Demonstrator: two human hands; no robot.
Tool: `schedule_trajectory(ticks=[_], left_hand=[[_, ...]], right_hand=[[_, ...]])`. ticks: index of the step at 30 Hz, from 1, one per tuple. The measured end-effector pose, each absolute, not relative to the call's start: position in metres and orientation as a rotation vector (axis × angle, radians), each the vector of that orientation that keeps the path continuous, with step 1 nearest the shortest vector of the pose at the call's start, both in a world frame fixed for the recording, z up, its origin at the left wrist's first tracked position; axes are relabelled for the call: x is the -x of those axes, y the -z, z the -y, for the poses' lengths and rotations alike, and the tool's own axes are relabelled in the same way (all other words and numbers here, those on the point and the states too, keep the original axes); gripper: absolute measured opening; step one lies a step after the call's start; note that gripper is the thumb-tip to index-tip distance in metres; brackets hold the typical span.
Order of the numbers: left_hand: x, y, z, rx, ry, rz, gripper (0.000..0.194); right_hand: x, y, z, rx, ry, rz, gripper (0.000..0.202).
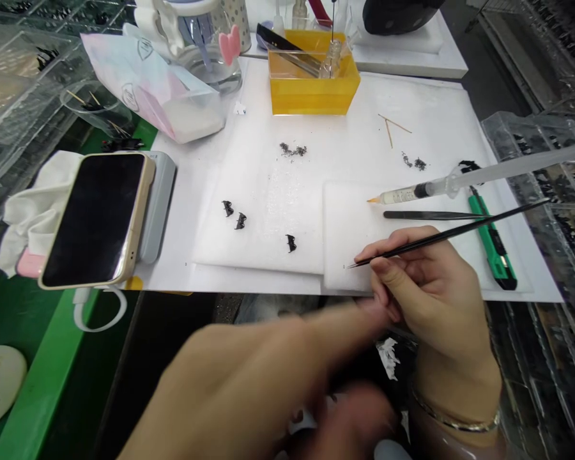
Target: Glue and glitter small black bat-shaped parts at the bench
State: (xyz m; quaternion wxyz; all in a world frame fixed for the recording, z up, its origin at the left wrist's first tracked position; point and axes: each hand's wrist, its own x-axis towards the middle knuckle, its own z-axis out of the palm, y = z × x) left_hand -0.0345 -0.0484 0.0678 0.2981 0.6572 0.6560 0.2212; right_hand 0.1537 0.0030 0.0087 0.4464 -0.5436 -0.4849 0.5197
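Note:
My right hand grips a thin black stick like a pen, its tip resting on a small white foam pad at the table's near edge. My left hand is blurred, low in front of the table, its fingers reaching toward the right hand; whether it holds anything I cannot tell. Three small black bat-shaped pieces lie on the larger white foam sheet. A syringe and black tweezers lie just beyond the right hand.
A green utility knife lies at right. A yellow tray with tools stands at the back. A phone leans on a grey stand at left, beside a tissue pack. Clear plastic boxes line the right side.

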Motion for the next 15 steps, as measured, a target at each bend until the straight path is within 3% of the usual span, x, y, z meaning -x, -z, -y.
schedule_trajectory(ticks=[7, 15], left_hand=[[0.043, -0.024, -0.005, -2.043, -0.542, -1.858, 0.031], [0.043, -0.012, -0.011, -2.023, -0.473, -1.849, 0.033]], right_hand=[[-0.152, -0.003, -0.003, 1.201, -1.219, 1.265, 0.013], [-0.156, 0.005, 0.003, 1.137, -1.099, 1.418, 0.019]])
